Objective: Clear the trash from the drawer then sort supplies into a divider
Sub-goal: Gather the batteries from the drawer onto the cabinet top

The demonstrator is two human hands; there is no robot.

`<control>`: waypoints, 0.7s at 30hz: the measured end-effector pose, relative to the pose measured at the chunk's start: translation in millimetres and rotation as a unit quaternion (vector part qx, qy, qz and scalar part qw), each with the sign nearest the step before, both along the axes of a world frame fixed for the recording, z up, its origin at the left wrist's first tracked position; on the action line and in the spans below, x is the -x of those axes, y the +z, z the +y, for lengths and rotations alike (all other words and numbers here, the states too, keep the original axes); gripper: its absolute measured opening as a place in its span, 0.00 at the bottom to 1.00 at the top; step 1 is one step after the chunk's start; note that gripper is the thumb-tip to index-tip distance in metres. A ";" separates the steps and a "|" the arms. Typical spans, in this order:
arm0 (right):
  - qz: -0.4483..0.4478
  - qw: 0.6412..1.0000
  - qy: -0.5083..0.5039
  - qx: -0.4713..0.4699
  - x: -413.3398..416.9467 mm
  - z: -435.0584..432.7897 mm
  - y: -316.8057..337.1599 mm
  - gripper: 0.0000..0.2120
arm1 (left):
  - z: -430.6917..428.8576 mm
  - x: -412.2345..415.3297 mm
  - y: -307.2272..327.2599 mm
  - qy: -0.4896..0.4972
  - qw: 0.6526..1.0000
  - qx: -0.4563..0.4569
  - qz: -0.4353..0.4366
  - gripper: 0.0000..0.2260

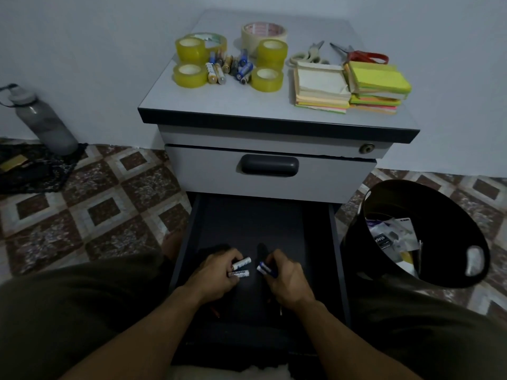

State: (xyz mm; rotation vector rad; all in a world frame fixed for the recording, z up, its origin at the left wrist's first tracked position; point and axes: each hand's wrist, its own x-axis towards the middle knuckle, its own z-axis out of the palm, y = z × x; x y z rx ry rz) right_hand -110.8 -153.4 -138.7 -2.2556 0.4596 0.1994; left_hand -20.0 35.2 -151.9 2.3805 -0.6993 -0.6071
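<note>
**Batteries gripped in both hands over the open drawer**

Head view: the left hand point(215, 274) is curled round two white batteries point(242, 261), one above the other, with their ends poking out past the fingers. The right hand point(288, 281) pinches blue batteries point(265, 270), two as far as I can tell. Both hands are low over the dark floor of the pulled-out drawer point(337, 242). A battery pile point(229, 67) lies on the bench point(247, 108) above, between the tape rolls point(189, 75). The bin point(397, 193), with wrappers inside, stands just right of the drawer. No divider shows.

The cells are probably small, rigid and dense for their size, with smooth jackets. Being round, they are likely to roll or slide out endwise from a loose grip. The safer hold is across the barrel, with the fingers wrapped and the thumb closing the gap. They are best laid down flat against the pile or a tape roll so they stay put. Crushing looks unlikely; dropping one is the real risk.
</note>
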 end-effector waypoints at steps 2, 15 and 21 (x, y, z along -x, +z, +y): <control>-0.004 1.000 -0.005 -0.010 0.7 1.0 2.7 0.07 | -0.5 0.1 1.0 -0.030 0.999 -0.006 -0.022 0.12; -0.034 0.993 -0.089 -0.072 -0.4 1.5 8.9 0.12 | -1.9 -3.0 3.6 -0.075 0.993 -0.041 -0.080 0.09; -0.038 0.982 -0.146 -0.115 0.9 -0.5 7.3 0.10 | -2.8 -3.1 6.3 -0.125 0.989 -0.058 -0.060 0.07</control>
